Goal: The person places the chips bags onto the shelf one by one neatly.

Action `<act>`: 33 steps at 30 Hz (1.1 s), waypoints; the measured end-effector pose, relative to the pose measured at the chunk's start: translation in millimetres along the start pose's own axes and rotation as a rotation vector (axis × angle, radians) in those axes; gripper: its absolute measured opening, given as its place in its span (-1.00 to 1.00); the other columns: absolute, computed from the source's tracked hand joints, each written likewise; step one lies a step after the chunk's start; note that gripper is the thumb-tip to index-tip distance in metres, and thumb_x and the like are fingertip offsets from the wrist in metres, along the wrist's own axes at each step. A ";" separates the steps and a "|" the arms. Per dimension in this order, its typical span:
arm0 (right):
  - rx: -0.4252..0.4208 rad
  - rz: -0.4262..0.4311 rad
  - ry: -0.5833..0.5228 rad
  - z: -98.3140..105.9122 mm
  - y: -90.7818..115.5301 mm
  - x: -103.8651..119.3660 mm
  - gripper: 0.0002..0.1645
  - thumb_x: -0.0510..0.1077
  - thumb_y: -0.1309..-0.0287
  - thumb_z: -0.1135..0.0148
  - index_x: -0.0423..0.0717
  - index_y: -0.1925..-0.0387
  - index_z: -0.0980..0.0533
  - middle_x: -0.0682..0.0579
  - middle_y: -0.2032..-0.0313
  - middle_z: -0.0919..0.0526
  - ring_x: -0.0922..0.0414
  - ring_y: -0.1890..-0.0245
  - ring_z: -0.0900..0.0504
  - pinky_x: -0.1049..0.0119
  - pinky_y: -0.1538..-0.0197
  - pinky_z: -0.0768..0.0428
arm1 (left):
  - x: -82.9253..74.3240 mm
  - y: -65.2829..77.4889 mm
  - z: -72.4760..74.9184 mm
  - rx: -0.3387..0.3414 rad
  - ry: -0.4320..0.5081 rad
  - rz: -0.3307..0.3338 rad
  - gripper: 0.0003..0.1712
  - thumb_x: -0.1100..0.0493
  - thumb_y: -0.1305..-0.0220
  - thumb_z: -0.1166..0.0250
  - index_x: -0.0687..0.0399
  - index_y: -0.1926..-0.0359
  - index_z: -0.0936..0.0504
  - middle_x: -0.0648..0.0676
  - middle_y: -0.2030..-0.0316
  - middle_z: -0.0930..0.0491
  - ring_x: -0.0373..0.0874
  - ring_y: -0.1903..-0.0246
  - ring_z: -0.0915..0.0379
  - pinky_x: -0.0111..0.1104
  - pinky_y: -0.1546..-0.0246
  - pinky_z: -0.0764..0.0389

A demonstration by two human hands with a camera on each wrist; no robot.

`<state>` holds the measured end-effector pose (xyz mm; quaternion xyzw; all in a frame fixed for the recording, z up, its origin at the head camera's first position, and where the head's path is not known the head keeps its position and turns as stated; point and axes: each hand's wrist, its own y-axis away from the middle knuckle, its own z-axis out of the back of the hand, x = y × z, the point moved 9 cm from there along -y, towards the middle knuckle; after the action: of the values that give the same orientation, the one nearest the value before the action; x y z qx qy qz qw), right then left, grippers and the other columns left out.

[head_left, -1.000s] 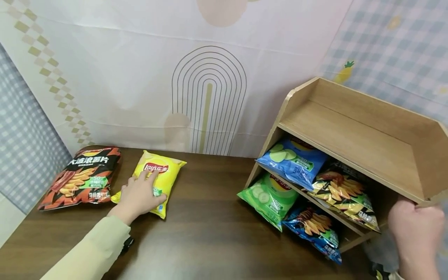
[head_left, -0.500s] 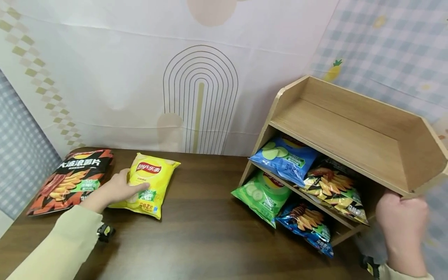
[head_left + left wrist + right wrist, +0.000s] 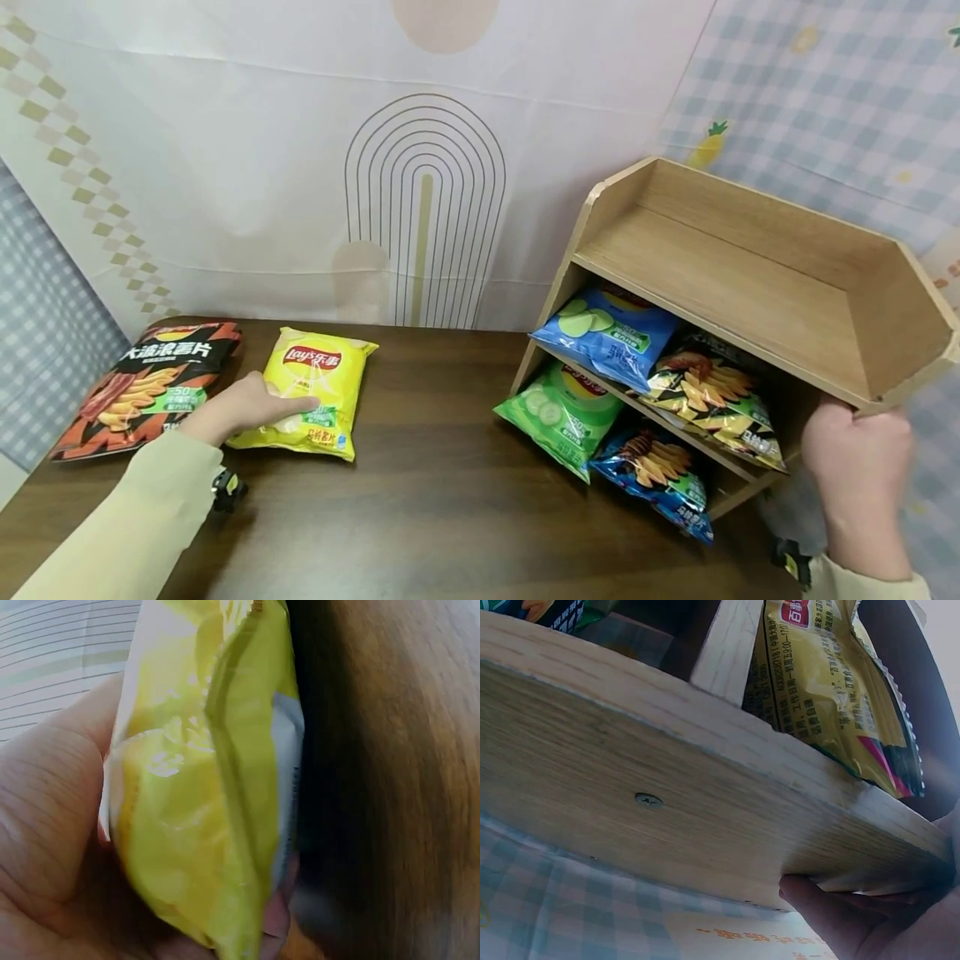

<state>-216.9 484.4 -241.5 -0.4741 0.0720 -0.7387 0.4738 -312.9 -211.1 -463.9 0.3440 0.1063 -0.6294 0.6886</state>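
A yellow Lay's chip bag lies at the left of the table, its front facing up. My left hand grips its left edge, thumb across the front. In the left wrist view the bag sits between the thumb side and fingertips showing under it. My right hand holds the right side panel of the wooden shelf, just below the top board. In the right wrist view a fingertip presses the panel's outer face; the rest of that hand is mostly out of frame.
A black and red chip bag lies left of my left hand. The shelf's upper level holds a blue bag and a black and yellow bag. Below are a green bag and a dark blue bag, jutting past the front edge.
My left hand has gone from lying over the yellow bag's front to gripping its left edge. The bag has turned slightly. My right hand keeps its hold on the shelf; the head view has shifted.
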 end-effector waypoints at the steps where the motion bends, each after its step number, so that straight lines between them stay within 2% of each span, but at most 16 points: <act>1: 0.001 -0.001 0.002 0.0 -0.7 0.2 -0.57 -0.25 0.00 0.25 -0.46 0.24 -0.46 -0.52 0.18 -0.49 -0.43 0.31 -0.38 -0.22 0.44 -0.19 | -1.0 0.2 0.1 0.001 0.011 -0.002 0.44 -0.56 0.02 -0.21 0.73 -0.24 0.05 0.60 -0.10 -0.22 0.17 0.15 -0.34 -0.18 0.25 -0.46; 3: 0.002 0.000 -0.001 0.0 -1.6 0.8 -0.57 -0.25 0.01 0.25 -0.46 0.25 -0.46 -0.52 0.18 -0.49 -0.44 0.31 -0.38 -0.25 0.43 -0.20 | -2.8 1.1 0.2 0.009 0.035 -0.001 0.43 -0.55 0.00 -0.21 0.72 -0.26 0.07 0.57 -0.09 -0.24 0.14 0.16 -0.34 -0.21 0.27 -0.45; 6: -0.005 0.001 0.002 0.7 -2.0 0.4 -0.58 -0.26 0.00 0.25 -0.47 0.26 -0.46 -0.54 0.19 -0.48 -0.45 0.31 -0.37 -0.27 0.42 -0.19 | -4.4 2.7 -1.5 0.034 0.120 0.009 0.30 -0.51 -0.03 -0.23 0.61 -0.24 -0.05 0.44 0.01 -0.36 0.07 0.21 -0.39 -0.24 0.33 -0.46; 11: -0.010 -0.017 0.020 2.0 -2.9 -1.0 -0.55 -0.24 -0.03 0.27 -0.47 0.22 -0.46 -0.53 0.14 -0.48 -0.44 0.26 -0.39 -0.24 0.41 -0.22 | -6.7 4.8 -10.1 0.101 0.313 0.022 -0.03 -0.39 -0.12 -0.28 0.40 -0.12 -0.28 0.17 0.21 -0.54 -0.05 0.34 -0.48 -0.28 0.39 -0.49; 15: -0.001 -0.040 0.022 1.5 -4.4 -3.0 -0.52 -0.23 -0.06 0.26 -0.42 0.12 -0.47 -0.48 0.09 -0.51 -0.36 0.24 -0.41 -0.05 0.45 -0.23 | -13.7 7.0 -19.7 0.161 0.438 0.005 -0.22 -0.29 -0.18 -0.30 0.29 -0.09 -0.42 0.09 0.30 -0.65 -0.08 0.37 -0.57 -0.27 0.38 -0.55; 18: 0.000 -0.045 0.013 2.0 -5.3 -4.2 -0.53 -0.24 -0.06 0.24 -0.40 0.11 -0.47 -0.46 0.09 -0.52 -0.33 0.26 -0.41 0.07 0.48 -0.18 | -17.6 8.7 -26.6 0.203 0.504 0.006 -0.20 -0.25 -0.20 -0.31 0.31 -0.14 -0.35 0.11 0.27 -0.66 -0.07 0.34 -0.60 -0.26 0.36 -0.58; 21: 0.001 -0.046 0.000 2.9 -5.5 -4.9 -0.57 -0.26 -0.03 0.23 -0.41 0.14 -0.46 -0.48 0.12 -0.51 -0.36 0.28 -0.40 0.07 0.50 -0.17 | -19.6 10.8 -32.8 0.245 0.570 0.020 -0.11 -0.22 -0.22 -0.29 0.35 -0.24 -0.19 0.14 0.22 -0.64 -0.05 0.30 -0.60 -0.25 0.32 -0.60; 24: -0.004 -0.029 0.005 3.3 -4.0 -3.7 -0.59 -0.27 -0.02 0.23 -0.43 0.21 -0.46 -0.51 0.16 -0.50 -0.40 0.30 -0.39 -0.01 0.52 -0.18 | -18.9 13.3 -38.9 0.284 0.647 0.035 -0.08 -0.18 -0.25 -0.28 0.37 -0.30 -0.08 0.17 0.17 -0.61 -0.04 0.25 -0.59 -0.24 0.25 -0.61; 28: -0.010 0.007 0.019 1.3 -0.7 -0.4 -0.59 -0.27 0.00 0.24 -0.49 0.29 -0.45 -0.53 0.21 -0.47 -0.45 0.33 -0.37 -0.20 0.48 -0.18 | -15.1 17.1 -45.2 0.326 0.746 0.038 -0.14 -0.09 -0.31 -0.25 0.38 -0.32 -0.07 0.18 0.13 -0.61 -0.02 0.19 -0.59 -0.20 0.16 -0.61; 33: -0.013 0.022 -0.003 -0.7 0.3 0.9 -0.56 -0.25 -0.03 0.25 -0.49 0.24 -0.47 -0.54 0.19 -0.47 -0.48 0.28 -0.37 -0.30 0.39 -0.18 | -10.3 19.3 -47.4 0.344 0.824 0.031 -0.19 -0.04 -0.33 -0.23 0.37 -0.33 -0.07 0.18 0.11 -0.61 -0.02 0.17 -0.60 -0.19 0.13 -0.62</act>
<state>-217.4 483.4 -241.5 -0.4774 0.0814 -0.7322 0.4788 -283.1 -174.7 -486.4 0.6773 0.2604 -0.4377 0.5309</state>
